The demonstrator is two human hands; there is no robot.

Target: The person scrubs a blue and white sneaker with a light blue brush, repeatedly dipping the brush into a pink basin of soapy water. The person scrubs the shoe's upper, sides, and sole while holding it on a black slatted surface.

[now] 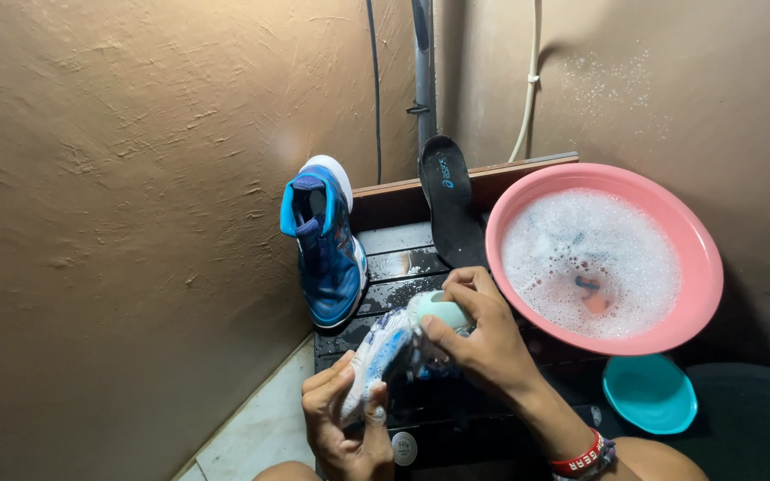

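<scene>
Against the rough brown wall [118, 223] on the left, a blue shoe [327, 245] stands on its heel end, toe up, leaning on the plaster at the edge of the dark slatted worktop [398, 267]. It looks none too steady: a knock from an elbow could, I think, tip it onto the wet slats or off onto the pale tiled floor [260, 432] below.

Next along, the left hand [345, 423] has its fingers wrapped shut around the lower end of a second shoe [385, 352], white and blue and slick with suds, held low over the front of the worktop. The right hand [483, 343] is closed on a small pale green brush or sponge [438, 310], I cannot tell which, pressed to the upper end of that shoe. With everything so soapy, the shoe could slide out of the left hand's grip under a hard push, or the scrubber could skid off and send the knuckles into the basin rim.

Behind the hands a black insole [449, 209] leans upright against the wooden back rail [465, 174], close to a grey pipe [423, 71] running up the corner; it could flop down easily.

To the right, a pink basin [701, 267] full of foamy water sits just beside the right hand, something small and orange and blue half sunk in it. It crowds the working space, and a nudge might slop water out. Below it lie a small teal bowl [651, 392] and the rim of a dark tub [759, 410].
</scene>
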